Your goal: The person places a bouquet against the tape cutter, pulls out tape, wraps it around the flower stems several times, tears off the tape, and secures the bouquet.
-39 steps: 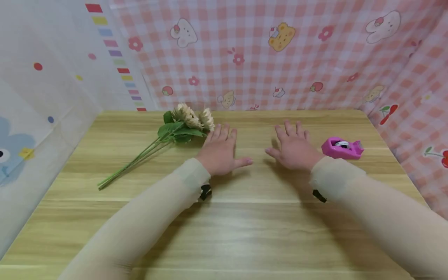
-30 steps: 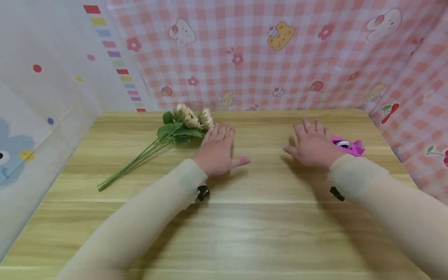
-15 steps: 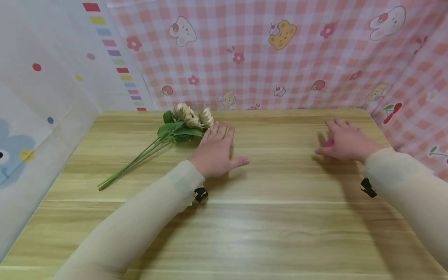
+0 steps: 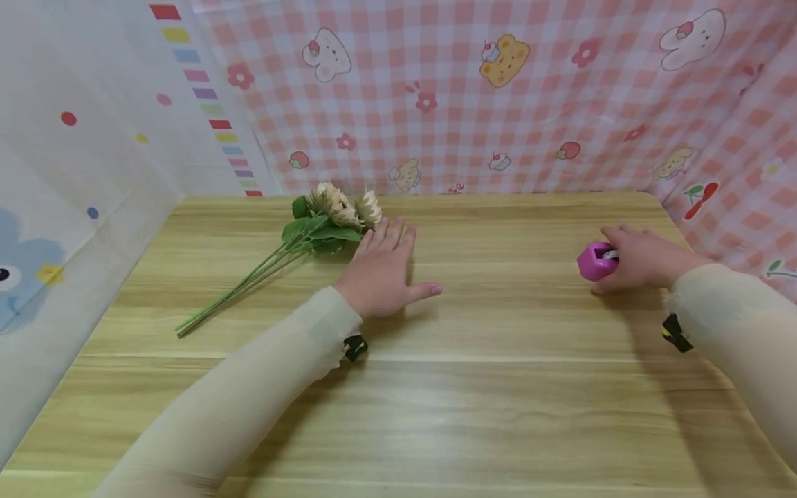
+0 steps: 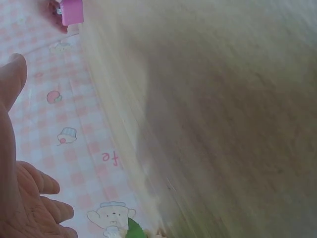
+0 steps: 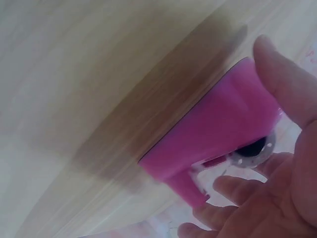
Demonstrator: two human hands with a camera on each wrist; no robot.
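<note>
A magenta tape dispenser [image 4: 593, 263] with a tape roll in it is at the right of the wooden table. My right hand [image 4: 647, 259] is around it from the right, thumb on the near side and fingers on the far side. In the right wrist view the dispenser [image 6: 213, 124] lies between thumb and curled fingers; its base edge is close to the table, and contact is hard to tell. My left hand [image 4: 376, 270] is held palm down, fingers straight and thumb spread, holding nothing. Beside its fingertips lie cream artificial flowers [image 4: 336, 206] with green leaves and long stems.
Behind the wooden table [image 4: 436, 401] hangs a pink checked cloth [image 4: 436, 131] with cartoon prints. A white printed cloth [image 4: 118, 166] covers the left side. The checked cloth also borders the right edge.
My right hand has moved right from mid-table, passed over the tape dispenser and come around it. The dispenser looks to be in nearly the same place. My left hand has barely shifted; the flowers stay put.
</note>
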